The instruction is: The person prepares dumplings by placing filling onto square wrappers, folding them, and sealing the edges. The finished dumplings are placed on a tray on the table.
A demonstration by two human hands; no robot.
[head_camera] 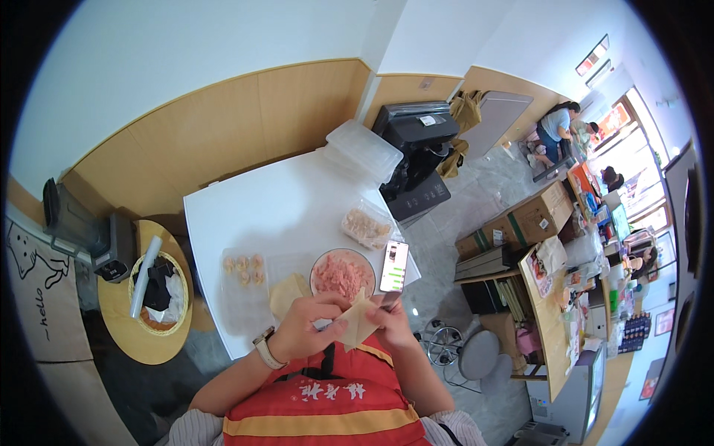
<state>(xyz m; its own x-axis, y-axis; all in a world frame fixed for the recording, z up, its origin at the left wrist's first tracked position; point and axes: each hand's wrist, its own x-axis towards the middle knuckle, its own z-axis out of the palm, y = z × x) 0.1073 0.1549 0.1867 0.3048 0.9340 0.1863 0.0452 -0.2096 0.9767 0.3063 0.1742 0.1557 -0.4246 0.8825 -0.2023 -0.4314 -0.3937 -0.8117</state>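
Note:
A thin, pale dough wrapper [357,325] is stretched between my two hands, close to my red apron. My left hand [309,323], with a watch on its wrist, pinches the wrapper's left side. My right hand [395,326] grips its right side, and a flat, dark utensil [392,300] sticks up from the same hand. Just beyond stands a bowl of pink minced meat [343,273], its near rim partly hidden by my left fingers. More wrappers [287,295] lie left of the bowl. Several small filled dumplings [244,266] sit in the far part of a clear plastic tray [240,312].
On the white table [251,206] are a lit phone [395,267], a bagged food pack [366,224] and clear plastic containers [365,148]. A round wooden table [120,340] with a basket [181,326] stands left. A stool [479,354] and cardboard boxes [524,217] are right; people [555,125] are farther off.

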